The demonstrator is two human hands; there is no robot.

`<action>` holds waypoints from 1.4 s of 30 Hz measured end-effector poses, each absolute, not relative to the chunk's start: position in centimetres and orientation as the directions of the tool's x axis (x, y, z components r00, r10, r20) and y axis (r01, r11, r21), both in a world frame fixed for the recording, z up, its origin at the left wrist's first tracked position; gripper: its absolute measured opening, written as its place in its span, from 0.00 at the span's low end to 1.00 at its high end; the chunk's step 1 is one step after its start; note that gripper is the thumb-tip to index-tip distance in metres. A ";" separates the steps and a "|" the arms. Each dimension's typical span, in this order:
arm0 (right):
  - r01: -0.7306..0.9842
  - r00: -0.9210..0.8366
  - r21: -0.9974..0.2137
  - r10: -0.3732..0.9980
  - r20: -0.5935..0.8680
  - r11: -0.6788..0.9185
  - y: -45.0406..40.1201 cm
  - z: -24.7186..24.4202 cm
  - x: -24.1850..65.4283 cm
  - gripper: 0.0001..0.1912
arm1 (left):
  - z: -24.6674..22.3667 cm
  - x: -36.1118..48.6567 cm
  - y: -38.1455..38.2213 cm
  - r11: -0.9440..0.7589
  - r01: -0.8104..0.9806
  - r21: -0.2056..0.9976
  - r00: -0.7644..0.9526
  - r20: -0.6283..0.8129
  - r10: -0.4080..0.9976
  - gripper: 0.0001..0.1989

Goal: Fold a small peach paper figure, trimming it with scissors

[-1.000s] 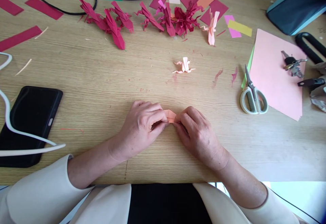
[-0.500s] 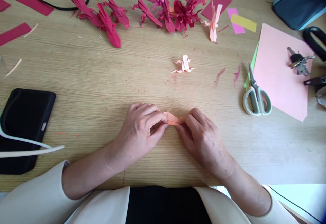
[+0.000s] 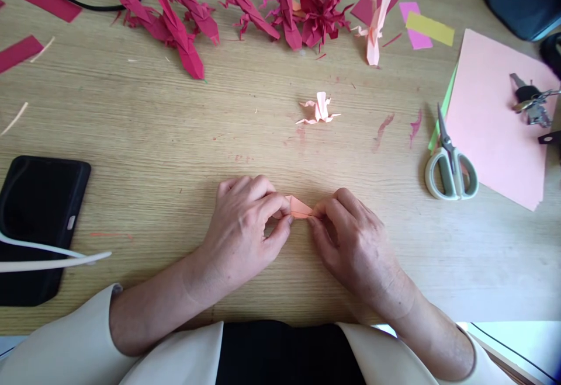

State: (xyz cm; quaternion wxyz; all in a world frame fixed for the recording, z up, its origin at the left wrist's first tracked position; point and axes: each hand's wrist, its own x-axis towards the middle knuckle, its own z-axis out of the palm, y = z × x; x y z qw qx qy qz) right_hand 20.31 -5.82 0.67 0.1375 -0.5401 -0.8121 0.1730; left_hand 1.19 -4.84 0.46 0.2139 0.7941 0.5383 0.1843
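Between both hands, close to the table's front edge, is a small folded piece of salmon-pink paper [image 3: 300, 207]. My left hand [image 3: 249, 221] pinches its left end between thumb and fingers. At the right, thumb and fingertips of my right hand [image 3: 353, 242] are closed on the pointed end. Fingers cover both ends of the paper; a slanted top edge and a lengthwise crease show in the middle. Beyond the hands lies a small pale pink origami frog [image 3: 321, 108], its legs spread on the table.
Several dark red origami figures [image 3: 182, 37] and a taller pale pink one [image 3: 374, 31] line the back. Grey-handled scissors [image 3: 451, 163] lie beside pink paper sheets [image 3: 499, 134] topped with keys [image 3: 532, 101]. A black device [image 3: 44, 198] and white cable [image 3: 56, 261] are at left.
The whole view has shifted and come slightly nearer. Both hands keep their pinch on the paper, and its fold looks nearly the same.
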 end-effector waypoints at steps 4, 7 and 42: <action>0.842 -0.361 -0.427 0.932 0.010 0.331 -5.8 0.9 20.7 0.07 | 0.5 1.5 -4.6 -0.305 0.793 0.528 0.335 0.040 0.941 0.05; 0.859 -0.333 -0.417 0.943 -0.017 0.296 -5.6 1.0 21.3 0.06 | 0.5 1.8 -4.5 -0.296 0.804 0.515 0.328 0.031 0.944 0.05; 0.672 -0.439 -0.620 0.892 0.105 0.404 -4.3 0.1 19.7 0.11 | 0.0 1.7 -4.7 -0.373 0.830 0.415 0.375 0.080 0.924 0.04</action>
